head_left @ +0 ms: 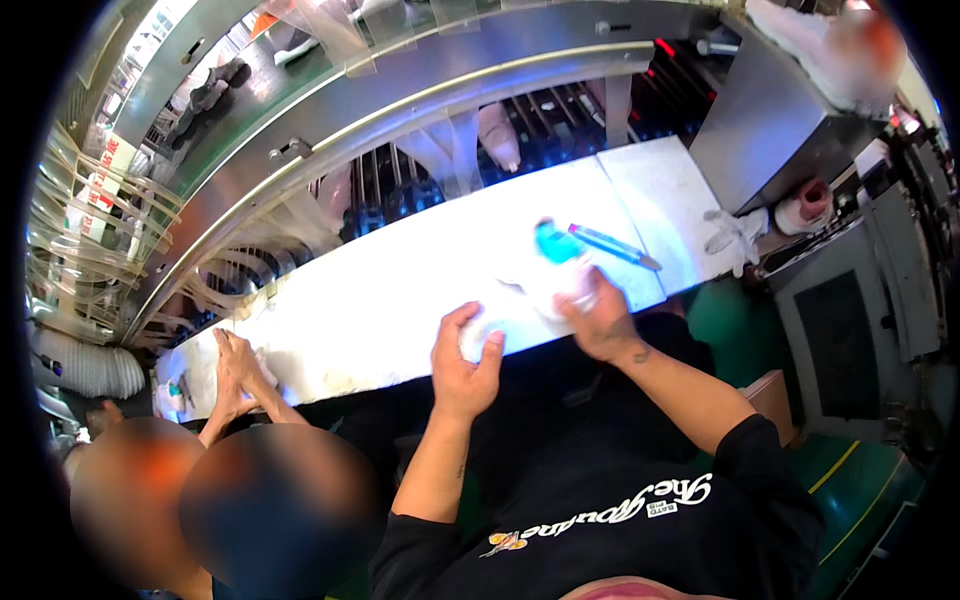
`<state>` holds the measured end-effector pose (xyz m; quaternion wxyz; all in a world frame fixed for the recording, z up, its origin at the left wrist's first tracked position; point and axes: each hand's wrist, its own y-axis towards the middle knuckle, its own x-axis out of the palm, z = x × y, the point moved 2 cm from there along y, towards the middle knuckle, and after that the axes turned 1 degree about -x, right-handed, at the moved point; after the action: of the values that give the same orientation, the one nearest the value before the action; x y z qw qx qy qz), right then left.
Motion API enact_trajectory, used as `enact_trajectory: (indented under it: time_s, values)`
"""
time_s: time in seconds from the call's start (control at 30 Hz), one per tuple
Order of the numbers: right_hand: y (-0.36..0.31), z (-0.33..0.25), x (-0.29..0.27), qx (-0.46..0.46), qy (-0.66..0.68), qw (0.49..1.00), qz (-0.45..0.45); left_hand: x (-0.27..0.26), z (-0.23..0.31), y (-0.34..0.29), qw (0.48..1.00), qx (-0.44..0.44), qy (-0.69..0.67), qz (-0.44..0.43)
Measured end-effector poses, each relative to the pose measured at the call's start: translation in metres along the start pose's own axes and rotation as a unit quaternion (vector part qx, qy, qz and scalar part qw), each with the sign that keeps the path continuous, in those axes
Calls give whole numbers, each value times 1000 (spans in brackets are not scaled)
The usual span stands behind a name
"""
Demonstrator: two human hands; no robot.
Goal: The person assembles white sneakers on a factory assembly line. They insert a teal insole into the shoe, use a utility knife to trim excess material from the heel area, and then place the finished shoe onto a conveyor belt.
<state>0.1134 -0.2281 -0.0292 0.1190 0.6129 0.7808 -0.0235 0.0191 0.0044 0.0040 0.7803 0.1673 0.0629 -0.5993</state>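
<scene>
1. Black sleeves and a black shirt with pale lettering (600,515) fill the lower frame, nearest the lens; both forearms reach up from it to a long white work surface (400,290).
2. At the near edge of that surface, the left hand (465,365) curls thumb and fingers around a small pale piece (476,338), gripping it against the edge.
3. To its right, the right hand (598,318) is closed over crumpled white material (560,285), which lies on the bench touching a teal object (553,243) just beyond it.
4. A blue pen-like tool (612,245) rests on the bench just right of the teal object, apart from both hands.
5. A white glove (730,238) lies at the far right end of the surface, near a white roll (805,205).
6. Behind the bench curves a steel machine frame (420,110) with dark slots and pale hanging forms; a grey cabinet (850,340) and green floor (850,480) stand at right.
7. At lower left a co-worker's hands (235,375) press together at the bench edge over something pale.
8. Glare washes out the white surface, so what the crumpled material and the pale piece are cannot be told; the teal object is partly hidden.
</scene>
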Motion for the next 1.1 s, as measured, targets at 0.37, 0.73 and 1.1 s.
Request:
enact_trajectory:
  time_s: [0.37, 0.73, 1.1]
  values:
    - [211, -251, -187, -419, 127, 854, 281, -2, -53, 15, 894, 74, 440, 38]
    - [314, -251, -138, -379, -366, 833, 169, 0, -43, 22, 891, 82, 442, 61]
    - [380, 235, -235, -128, -599, 788, 70, 11, -34, 47, 889, 42, 454, -39]
